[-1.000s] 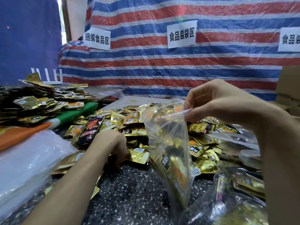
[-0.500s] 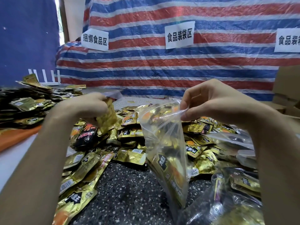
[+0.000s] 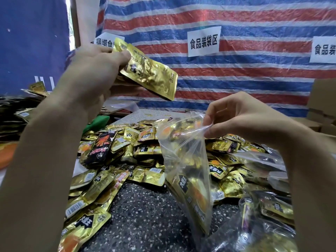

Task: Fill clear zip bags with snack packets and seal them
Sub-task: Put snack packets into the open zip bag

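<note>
My left hand (image 3: 94,70) grips gold snack packets (image 3: 151,73), raised above the loose pile (image 3: 127,151). To its right and lower, my right hand (image 3: 241,119) pinches the open rim of a part-filled clear zip bag (image 3: 187,170).

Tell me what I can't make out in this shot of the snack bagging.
Head view only.
Left wall sign: text partly covered by the gold packet in the left hand.
Right wall sign: cut off by the frame edge.
Packet count inside the clear zip bag, pinched by the right hand: overlapping foil and glare.
</note>
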`<state>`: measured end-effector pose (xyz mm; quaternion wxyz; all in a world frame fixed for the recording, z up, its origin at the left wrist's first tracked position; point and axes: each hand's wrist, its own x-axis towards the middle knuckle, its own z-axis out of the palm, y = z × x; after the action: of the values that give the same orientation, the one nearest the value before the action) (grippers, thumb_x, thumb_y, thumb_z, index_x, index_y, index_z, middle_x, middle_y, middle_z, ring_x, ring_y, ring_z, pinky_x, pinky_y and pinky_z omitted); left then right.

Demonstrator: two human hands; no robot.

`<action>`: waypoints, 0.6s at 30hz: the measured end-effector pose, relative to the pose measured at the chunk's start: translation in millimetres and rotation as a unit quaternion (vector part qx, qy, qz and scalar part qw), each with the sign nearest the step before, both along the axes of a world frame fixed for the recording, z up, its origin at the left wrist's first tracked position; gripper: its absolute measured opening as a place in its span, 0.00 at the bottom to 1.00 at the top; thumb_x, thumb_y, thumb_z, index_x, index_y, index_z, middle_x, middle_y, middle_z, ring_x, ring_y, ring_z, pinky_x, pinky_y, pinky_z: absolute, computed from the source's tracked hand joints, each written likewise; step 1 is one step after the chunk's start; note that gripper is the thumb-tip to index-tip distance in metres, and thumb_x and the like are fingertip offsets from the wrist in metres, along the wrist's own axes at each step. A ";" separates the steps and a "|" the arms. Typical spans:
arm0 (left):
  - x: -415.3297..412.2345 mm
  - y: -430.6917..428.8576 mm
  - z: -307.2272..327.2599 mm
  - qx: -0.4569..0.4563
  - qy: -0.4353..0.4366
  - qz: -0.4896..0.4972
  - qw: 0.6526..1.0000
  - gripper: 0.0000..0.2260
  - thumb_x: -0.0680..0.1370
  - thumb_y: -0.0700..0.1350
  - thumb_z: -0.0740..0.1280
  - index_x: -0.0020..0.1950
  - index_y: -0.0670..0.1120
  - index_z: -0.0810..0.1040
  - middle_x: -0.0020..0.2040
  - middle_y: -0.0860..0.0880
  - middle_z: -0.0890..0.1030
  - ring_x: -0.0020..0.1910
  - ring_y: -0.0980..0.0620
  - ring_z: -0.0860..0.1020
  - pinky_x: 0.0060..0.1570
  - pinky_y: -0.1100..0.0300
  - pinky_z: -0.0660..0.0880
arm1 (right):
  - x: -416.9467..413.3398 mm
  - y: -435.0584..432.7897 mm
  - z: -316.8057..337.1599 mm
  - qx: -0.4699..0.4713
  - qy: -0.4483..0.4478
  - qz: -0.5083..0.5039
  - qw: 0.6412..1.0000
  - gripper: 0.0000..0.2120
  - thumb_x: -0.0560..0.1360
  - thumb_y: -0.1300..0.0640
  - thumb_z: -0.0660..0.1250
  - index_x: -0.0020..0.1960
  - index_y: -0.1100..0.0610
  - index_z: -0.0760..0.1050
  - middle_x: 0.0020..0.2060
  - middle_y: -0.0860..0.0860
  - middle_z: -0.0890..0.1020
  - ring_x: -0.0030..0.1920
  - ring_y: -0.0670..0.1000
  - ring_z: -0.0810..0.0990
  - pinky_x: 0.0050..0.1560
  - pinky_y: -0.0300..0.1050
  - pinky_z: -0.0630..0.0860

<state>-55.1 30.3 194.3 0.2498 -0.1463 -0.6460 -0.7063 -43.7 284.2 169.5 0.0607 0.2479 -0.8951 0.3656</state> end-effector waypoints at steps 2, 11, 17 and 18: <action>2.4 3.9 -1.9 -0.031 -0.016 -0.034 0.999 0.08 0.82 0.41 0.64 0.45 0.39 0.78 0.31 0.48 0.84 0.35 0.49 0.86 0.34 0.55 0.83 | 0.6 -0.7 -0.2 -0.007 0.002 -0.001 1.000 0.05 0.69 0.65 0.76 0.40 0.57 0.82 0.40 0.58 0.86 0.45 0.60 0.84 0.55 0.57 0.79; -1.8 35.1 -17.9 -0.215 -0.078 -0.049 0.972 0.08 0.80 0.42 0.68 0.49 0.38 0.81 0.38 0.43 0.86 0.37 0.47 0.86 0.33 0.60 0.81 | -1.1 1.4 -0.4 -0.023 0.016 0.007 1.000 0.05 0.69 0.66 0.76 0.39 0.58 0.82 0.40 0.58 0.86 0.45 0.60 0.85 0.53 0.53 0.81; -7.1 50.0 -27.9 -0.298 -0.066 0.006 0.952 0.11 0.78 0.48 0.70 0.44 0.42 0.83 0.38 0.45 0.86 0.39 0.48 0.85 0.39 0.55 0.80 | -4.4 3.2 -1.0 -0.041 0.029 0.003 0.999 0.05 0.69 0.66 0.77 0.41 0.59 0.82 0.37 0.57 0.86 0.40 0.53 0.85 0.44 0.42 0.81; -8.8 52.2 -30.2 -0.322 -0.063 0.024 0.944 0.12 0.78 0.50 0.70 0.44 0.41 0.83 0.41 0.43 0.86 0.43 0.46 0.84 0.42 0.52 0.79 | -4.7 3.4 -1.1 -0.046 0.035 0.002 0.998 0.05 0.69 0.66 0.77 0.41 0.59 0.82 0.37 0.57 0.86 0.39 0.53 0.85 0.44 0.42 0.81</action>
<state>-63.9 82.6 164.1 0.1652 -0.1585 -0.8569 -0.4618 -48.3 287.6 168.4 0.1029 0.2593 -0.8743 0.3973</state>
